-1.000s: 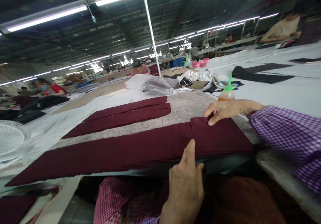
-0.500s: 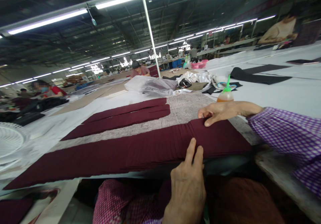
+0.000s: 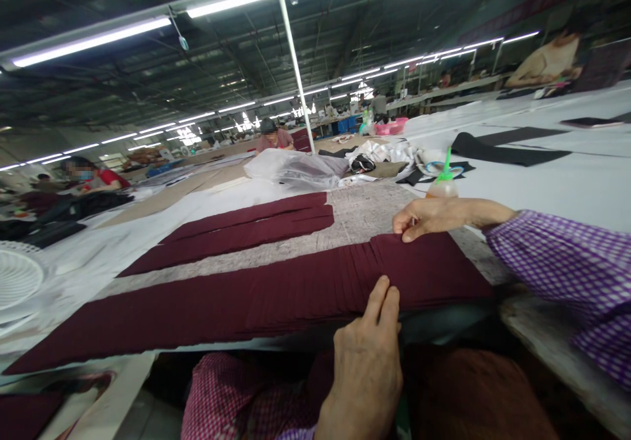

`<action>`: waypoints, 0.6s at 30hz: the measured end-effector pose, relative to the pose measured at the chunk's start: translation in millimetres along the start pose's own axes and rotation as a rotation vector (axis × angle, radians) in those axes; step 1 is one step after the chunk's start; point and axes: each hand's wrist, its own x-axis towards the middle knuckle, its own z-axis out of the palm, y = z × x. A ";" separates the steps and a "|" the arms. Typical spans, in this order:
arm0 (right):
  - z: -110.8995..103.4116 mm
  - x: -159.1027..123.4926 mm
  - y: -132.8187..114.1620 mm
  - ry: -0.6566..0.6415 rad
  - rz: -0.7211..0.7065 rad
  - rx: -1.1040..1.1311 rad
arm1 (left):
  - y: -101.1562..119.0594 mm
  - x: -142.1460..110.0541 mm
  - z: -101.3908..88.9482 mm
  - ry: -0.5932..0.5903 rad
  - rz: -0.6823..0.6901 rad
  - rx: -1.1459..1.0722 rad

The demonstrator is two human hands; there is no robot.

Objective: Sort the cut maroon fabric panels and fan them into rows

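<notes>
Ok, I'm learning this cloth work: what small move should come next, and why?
Perhaps ease the next layer apart with the right hand: it is at the far edge of the cloth, the left hand seems to touch it, and fanned edges stop near both hands.

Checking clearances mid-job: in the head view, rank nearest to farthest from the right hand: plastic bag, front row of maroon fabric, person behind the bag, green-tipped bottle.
1. Front row of maroon fabric: touching the right hand.
2. Green-tipped bottle: just beyond the hand.
3. Plastic bag: farther, to the left.
4. Person behind the bag: farthest, also left.
</notes>
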 end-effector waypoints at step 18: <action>-0.2 -1.2 -10.2 0.011 -0.010 -0.029 | 1.2 2.5 -1.6 0.003 -0.026 -0.046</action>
